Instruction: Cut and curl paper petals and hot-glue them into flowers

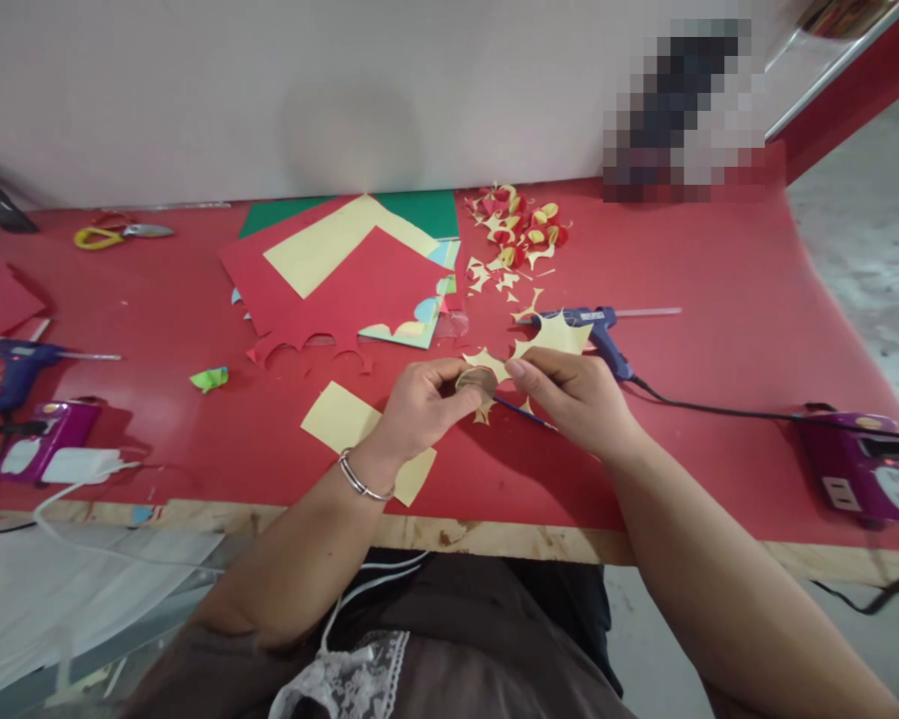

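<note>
Two bare hands come together over the red table [719,260] in the head view, near its front edge and left of the right-hand glue gun's [605,335] grip. The left hand [427,399] is closed around a brownish disc [476,385], thumb on its face and fingers behind; the right hand [569,394] pinches the scalloped yellow paper [561,338] between thumb and forefinger, just beside the disc's rim. A thin blue stick [524,411] shows below the right fingers; whether it is held or lies on the table, I cannot tell. To do this well, I would judge, the left thumb should press near the middle of the disc, so the rim stays free and the disc does not turn; the right pinch should be light and close to the rim, since the narrow points between the scallops look likely to tear or crease. Short, even moves along the curve seem safer than one pull. The glue gun's tip lies close behind the paper, so the wide end is best kept off it. Yellow offcuts [503,280] lie beyond, with red and yellow curls [531,228] behind them; left of these is the red sheet [379,290]. A yellow strip [337,411] lies partly under the left forearm.
</note>
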Demonstrator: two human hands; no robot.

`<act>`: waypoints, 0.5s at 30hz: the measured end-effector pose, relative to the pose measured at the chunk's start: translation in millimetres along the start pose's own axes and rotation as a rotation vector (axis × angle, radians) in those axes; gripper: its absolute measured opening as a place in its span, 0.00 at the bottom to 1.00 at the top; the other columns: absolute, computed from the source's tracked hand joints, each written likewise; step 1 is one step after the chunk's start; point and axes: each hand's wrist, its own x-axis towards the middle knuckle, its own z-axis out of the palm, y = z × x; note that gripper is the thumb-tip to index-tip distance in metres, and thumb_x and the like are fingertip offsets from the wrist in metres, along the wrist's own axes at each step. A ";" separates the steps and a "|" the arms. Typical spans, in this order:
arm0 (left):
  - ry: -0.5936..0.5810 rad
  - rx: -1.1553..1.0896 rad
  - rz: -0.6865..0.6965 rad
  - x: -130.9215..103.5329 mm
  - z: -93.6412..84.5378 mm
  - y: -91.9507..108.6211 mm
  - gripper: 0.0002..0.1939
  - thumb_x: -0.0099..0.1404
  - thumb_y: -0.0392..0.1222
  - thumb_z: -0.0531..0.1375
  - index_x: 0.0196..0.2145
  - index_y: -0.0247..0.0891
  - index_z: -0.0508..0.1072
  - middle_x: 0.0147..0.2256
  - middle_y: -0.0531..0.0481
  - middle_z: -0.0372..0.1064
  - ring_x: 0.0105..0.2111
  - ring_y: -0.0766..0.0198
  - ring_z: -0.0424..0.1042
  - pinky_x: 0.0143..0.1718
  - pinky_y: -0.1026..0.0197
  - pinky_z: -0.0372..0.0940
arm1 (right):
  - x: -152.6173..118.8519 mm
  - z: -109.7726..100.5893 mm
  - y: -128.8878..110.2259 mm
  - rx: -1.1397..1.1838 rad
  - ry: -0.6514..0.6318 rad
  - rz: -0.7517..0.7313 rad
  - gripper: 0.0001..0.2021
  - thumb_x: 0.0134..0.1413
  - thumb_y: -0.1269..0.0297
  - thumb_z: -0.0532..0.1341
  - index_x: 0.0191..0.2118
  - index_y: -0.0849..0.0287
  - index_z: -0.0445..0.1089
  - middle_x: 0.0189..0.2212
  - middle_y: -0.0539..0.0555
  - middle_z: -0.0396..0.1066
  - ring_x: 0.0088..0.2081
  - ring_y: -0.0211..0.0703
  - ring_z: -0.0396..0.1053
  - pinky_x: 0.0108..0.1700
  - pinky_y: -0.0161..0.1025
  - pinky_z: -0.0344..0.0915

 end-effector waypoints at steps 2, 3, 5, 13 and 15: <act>-0.025 0.023 -0.017 -0.4 -0.6 0.5 0.07 0.65 0.44 0.69 0.33 0.38 0.78 0.29 0.51 0.76 0.30 0.65 0.72 0.35 0.62 0.67 | 1.6 -1.2 1.1 -0.018 0.079 -0.002 0.35 0.66 0.26 0.53 0.25 0.56 0.61 0.21 0.46 0.53 0.26 0.36 0.50 0.29 0.39 0.50; -0.029 0.061 -0.022 -0.8 -1.0 0.6 0.10 0.65 0.46 0.70 0.33 0.38 0.78 0.29 0.51 0.76 0.29 0.66 0.72 0.33 0.62 0.66 | 2.3 -1.9 2.0 -0.028 0.109 0.000 0.35 0.66 0.26 0.53 0.25 0.56 0.62 0.21 0.46 0.53 0.25 0.36 0.50 0.29 0.39 0.50; -0.025 0.171 -0.013 -1.6 -2.5 0.3 0.13 0.67 0.48 0.70 0.32 0.37 0.77 0.28 0.50 0.76 0.27 0.67 0.71 0.30 0.63 0.63 | 3.7 -3.2 4.2 -0.042 0.146 0.004 0.36 0.66 0.26 0.54 0.25 0.56 0.63 0.20 0.46 0.53 0.25 0.36 0.50 0.28 0.39 0.50; 0.103 0.481 0.099 3.0 -14.0 -8.1 0.27 0.76 0.60 0.61 0.25 0.39 0.72 0.24 0.51 0.68 0.25 0.64 0.67 0.28 0.60 0.59 | 4.8 -2.2 9.4 -0.092 0.177 -0.046 0.33 0.66 0.29 0.57 0.25 0.56 0.61 0.20 0.45 0.54 0.24 0.34 0.50 0.28 0.38 0.50; 0.088 0.614 0.132 5.2 -15.4 -8.6 0.31 0.77 0.60 0.59 0.21 0.39 0.66 0.23 0.51 0.64 0.25 0.64 0.65 0.29 0.59 0.59 | 4.4 -1.9 10.0 -0.113 0.181 -0.053 0.32 0.66 0.31 0.57 0.26 0.55 0.61 0.20 0.45 0.54 0.24 0.34 0.50 0.28 0.38 0.50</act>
